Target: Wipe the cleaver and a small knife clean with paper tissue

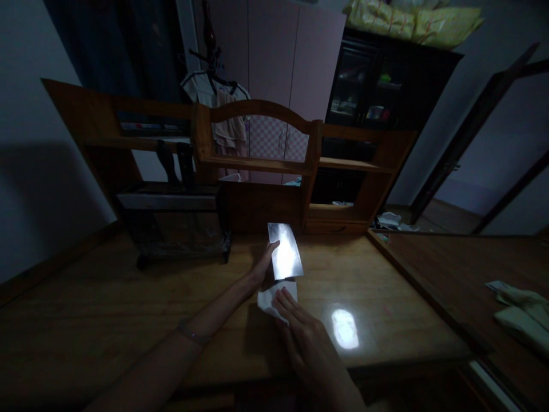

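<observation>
A cleaver [287, 252] with a broad, shiny blade is held over the table [214, 337], its blade pointing away from me and catching a bright glare. My left hand [262, 269] grips the blade at its left edge, thumb on the face; the other fingers are hidden behind it. Below the blade, a white tissue or cloth [266, 301] covers most of the cleaver's handle. My right hand [305, 335] presses this white sheet around the handle, fingers close together. Only a small dark strip of the handle shows between blade and sheet.
A knife block [180, 232] with two black-handled knives stands at the table's left rear. Behind it rises a wooden shelf frame [266, 166]. On the right, a lower wooden surface [463, 257] holds a pale folded cloth [525, 312].
</observation>
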A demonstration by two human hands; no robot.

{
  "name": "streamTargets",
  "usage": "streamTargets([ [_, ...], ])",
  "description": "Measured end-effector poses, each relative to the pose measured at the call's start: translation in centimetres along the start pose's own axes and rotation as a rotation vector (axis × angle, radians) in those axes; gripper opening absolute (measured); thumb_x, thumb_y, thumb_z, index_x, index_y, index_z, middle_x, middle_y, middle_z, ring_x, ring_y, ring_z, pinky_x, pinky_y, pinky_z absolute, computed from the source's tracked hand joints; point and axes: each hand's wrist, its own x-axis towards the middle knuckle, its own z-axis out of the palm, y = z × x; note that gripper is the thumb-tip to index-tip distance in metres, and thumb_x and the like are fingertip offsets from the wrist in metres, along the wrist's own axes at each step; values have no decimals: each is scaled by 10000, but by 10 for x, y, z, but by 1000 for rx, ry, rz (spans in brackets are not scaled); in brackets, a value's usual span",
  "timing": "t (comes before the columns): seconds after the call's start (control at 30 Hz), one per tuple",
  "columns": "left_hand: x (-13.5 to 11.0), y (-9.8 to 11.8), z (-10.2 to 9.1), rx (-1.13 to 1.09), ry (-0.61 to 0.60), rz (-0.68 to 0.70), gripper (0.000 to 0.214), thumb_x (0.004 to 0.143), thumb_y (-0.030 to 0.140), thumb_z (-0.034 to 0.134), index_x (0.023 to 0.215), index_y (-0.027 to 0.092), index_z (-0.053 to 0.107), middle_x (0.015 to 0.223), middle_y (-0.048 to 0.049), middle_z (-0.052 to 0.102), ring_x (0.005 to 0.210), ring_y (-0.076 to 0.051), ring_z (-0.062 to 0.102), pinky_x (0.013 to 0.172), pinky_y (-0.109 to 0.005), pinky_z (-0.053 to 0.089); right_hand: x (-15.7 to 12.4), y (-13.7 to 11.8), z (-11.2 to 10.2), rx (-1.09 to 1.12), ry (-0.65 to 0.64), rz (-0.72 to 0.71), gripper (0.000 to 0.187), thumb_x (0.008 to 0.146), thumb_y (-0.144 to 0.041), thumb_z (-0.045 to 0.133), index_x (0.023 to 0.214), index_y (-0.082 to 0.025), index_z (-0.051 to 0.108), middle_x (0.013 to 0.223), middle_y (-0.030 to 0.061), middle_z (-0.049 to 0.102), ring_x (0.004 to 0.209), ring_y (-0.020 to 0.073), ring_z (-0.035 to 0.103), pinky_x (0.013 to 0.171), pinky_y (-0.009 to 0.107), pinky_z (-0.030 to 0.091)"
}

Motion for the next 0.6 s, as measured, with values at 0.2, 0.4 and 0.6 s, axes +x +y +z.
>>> streamTargets([
  [0.2,-1,4,3,-1,12,-7,484,769,469,619,1085,104,593,862,-88,690,786,-211,655,737,-284,492,-5,-5,-3,198,30,77,385,964,-266,404,1342,-269,474,1415,11,448,1354,198,311,1116,388,325],
  [0.4,-2,5,3,2,-17,10,460,798,464,594,1106,122,587,853,-67,686,763,-186,645,727,-269,484,-12,-5,-1,357,130,154,335,940,-318,471,1264,-304,555,1362,12,509,1311,239,396,1090,443,345],
  [0.6,-1,4,3,10,-4,-16,473,799,477,589,1101,113,589,819,-66,684,728,-189,640,711,-280,482,-11,-2,-3,538,141,250,353,928,-377,480,1268,-303,543,1348,10,523,1288,264,430,1080,500,321],
])
